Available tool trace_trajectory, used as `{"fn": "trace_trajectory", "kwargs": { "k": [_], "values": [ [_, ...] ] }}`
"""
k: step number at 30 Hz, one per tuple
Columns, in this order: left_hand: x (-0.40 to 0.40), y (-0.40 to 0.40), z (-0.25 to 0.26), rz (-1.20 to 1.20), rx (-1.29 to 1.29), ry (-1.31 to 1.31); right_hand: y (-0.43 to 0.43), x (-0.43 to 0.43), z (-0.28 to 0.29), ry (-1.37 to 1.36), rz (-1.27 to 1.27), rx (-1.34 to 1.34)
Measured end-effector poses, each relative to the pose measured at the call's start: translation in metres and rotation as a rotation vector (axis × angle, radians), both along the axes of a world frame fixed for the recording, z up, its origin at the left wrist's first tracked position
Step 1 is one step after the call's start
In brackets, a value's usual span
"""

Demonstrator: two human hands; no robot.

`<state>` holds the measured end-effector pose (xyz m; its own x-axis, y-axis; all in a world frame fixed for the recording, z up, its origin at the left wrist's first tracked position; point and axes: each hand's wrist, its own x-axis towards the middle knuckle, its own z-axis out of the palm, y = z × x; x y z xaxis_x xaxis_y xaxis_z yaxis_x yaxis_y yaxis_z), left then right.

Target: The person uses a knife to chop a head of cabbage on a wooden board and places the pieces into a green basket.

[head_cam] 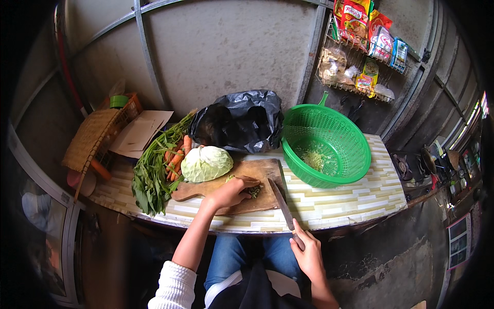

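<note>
My left hand (234,191) rests palm down on a wooden cutting board (266,170). Its fingers curve over a small heap of chopped green vegetable (254,191); whether they grip any of it is hidden. In my right hand (307,251) is the handle of a kitchen knife (283,206), held at the table's front edge. The long blade points away from me, its tip over the board's right side. A pale green cabbage (207,164) sits against the board's back left. Right of the board, a green plastic colander (328,146) contains pale chopped pieces (314,159).
Carrots (176,160) and leafy greens (152,177) lie left of the cabbage. Behind is a black plastic bag (243,123). A woven bamboo tray (90,139) leans at the far left of the patterned table (347,204). Wire racks (362,50) with packets hang on the wall.
</note>
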<state>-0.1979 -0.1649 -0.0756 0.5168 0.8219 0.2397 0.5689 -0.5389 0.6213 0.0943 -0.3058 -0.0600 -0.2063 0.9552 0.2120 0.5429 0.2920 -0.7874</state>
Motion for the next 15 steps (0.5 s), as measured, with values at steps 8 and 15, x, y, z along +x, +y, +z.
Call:
{"fn": "trace_trajectory", "kwargs": {
  "k": [8, 15],
  "values": [
    [0.006, 0.016, 0.002, 0.039, -0.030, -0.109, -0.004, 0.002, -0.008, 0.021, -0.008, -0.029],
    [0.014, 0.014, 0.012, 0.065, -0.029, -0.065, -0.006, 0.006, -0.010, 0.039, -0.020, -0.037]
  ]
}}
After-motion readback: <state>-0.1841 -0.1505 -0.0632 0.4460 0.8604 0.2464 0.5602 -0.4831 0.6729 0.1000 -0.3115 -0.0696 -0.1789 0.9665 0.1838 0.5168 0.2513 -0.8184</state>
